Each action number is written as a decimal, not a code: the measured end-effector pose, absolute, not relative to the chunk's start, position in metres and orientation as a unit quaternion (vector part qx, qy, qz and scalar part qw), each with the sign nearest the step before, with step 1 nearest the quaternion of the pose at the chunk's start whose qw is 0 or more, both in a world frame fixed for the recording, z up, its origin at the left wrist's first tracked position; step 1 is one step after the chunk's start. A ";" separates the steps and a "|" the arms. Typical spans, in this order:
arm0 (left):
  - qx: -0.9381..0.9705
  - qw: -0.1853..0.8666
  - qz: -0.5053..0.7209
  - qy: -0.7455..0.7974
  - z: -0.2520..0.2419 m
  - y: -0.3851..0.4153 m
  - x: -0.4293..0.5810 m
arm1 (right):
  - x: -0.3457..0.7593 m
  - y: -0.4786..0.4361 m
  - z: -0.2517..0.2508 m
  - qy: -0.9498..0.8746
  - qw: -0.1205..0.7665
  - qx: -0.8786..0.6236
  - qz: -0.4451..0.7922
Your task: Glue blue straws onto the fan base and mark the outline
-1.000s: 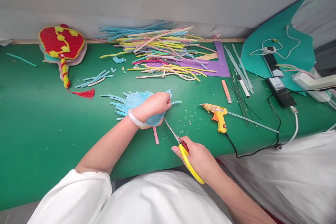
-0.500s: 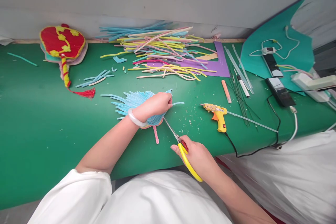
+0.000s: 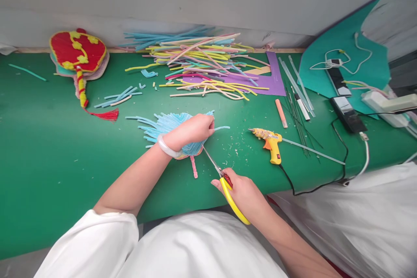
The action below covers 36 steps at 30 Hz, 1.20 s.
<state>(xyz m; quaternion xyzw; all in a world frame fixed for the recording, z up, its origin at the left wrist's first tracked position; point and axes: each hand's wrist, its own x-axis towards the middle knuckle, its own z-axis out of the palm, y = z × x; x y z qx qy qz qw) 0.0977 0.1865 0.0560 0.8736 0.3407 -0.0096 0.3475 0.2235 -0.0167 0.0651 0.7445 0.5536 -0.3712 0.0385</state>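
Note:
A fan shape (image 3: 177, 122) covered in light blue pipe cleaners lies on the green table, its pink handle (image 3: 194, 168) pointing toward me. Loose blue ends stick out on its left side. My left hand (image 3: 200, 127) reaches across it, fingers closed on a blue pipe cleaner (image 3: 223, 127) whose end juts out to the right. In my right hand (image 3: 240, 189) are yellow-handled scissors (image 3: 233, 202). Their blades touch the lower right edge of the fan; whether the tips lie over or under it I cannot tell.
Toward the wall lie a finished red fan (image 3: 78, 52) with a tassel and a heap of coloured pipe cleaners (image 3: 195, 58). A yellow glue gun (image 3: 272, 143), its cord, a marker (image 3: 302, 107) and black power adapters (image 3: 348, 115) are on the right. Another person's white clothing (image 3: 358, 213) shows there.
Almost nothing differs. The scissors and my right hand have shifted very slightly left; my left hand keeps its place on the fan.

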 end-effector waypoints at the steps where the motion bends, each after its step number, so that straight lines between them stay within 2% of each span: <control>1: 0.874 0.347 -0.009 0.340 0.057 0.187 0.097 | 0.223 -0.017 0.065 0.554 0.039 0.745 -0.369; 36: 0.877 0.347 -0.009 0.331 0.056 0.186 0.096 | 0.219 -0.024 0.053 0.576 0.049 0.757 -0.305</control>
